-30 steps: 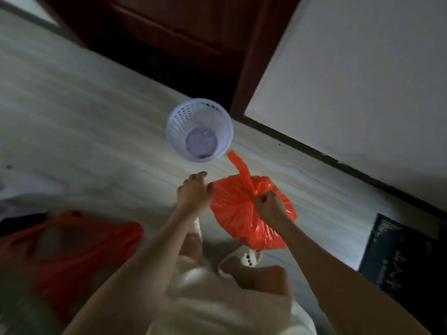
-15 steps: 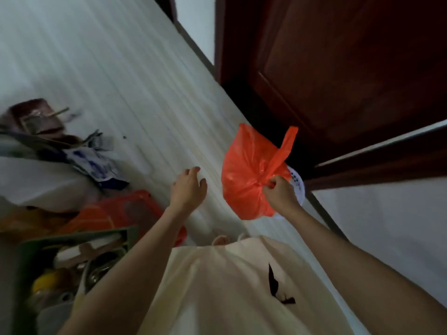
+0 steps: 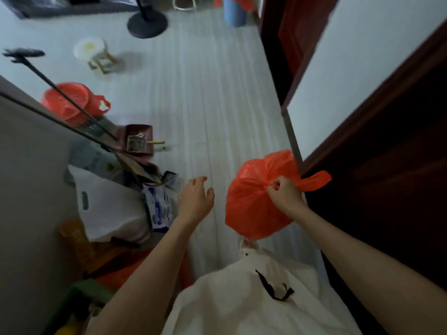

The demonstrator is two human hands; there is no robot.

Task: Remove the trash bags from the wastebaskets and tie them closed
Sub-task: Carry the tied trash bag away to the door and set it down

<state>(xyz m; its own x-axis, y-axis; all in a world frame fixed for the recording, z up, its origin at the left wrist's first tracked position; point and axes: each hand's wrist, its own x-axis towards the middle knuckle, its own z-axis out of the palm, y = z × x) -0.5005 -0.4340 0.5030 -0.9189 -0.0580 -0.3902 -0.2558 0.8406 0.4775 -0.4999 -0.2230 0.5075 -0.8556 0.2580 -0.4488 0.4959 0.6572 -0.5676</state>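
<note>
Tied orange bag held up over the floor
Right hand (image 3: 283,195) grips the orange trash bag (image 3: 251,201) by its gathered neck (loose tail sticking out); left hand (image 3: 194,199) hangs relaxed, empty

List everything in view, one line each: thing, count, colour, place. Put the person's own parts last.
trash bag: 1, orange, gathered at its neck, held up right of centre
lined wastebasket: 1, orange bag over it, on the floor at left
blue bin: 1, blue with an orange bag, top edge
stool: 1, white seat, upper left
stand base: 1, black, round, top centre
dustpan: 1, dark red, left of centre
white bag: 1, white, in the pile at left
door: 1, dark brown, right
floor: 1, pale grey, centre
left hand: 1, fingers loose, holds nothing
right hand: 1, fingers grip the bag's neck
</note>
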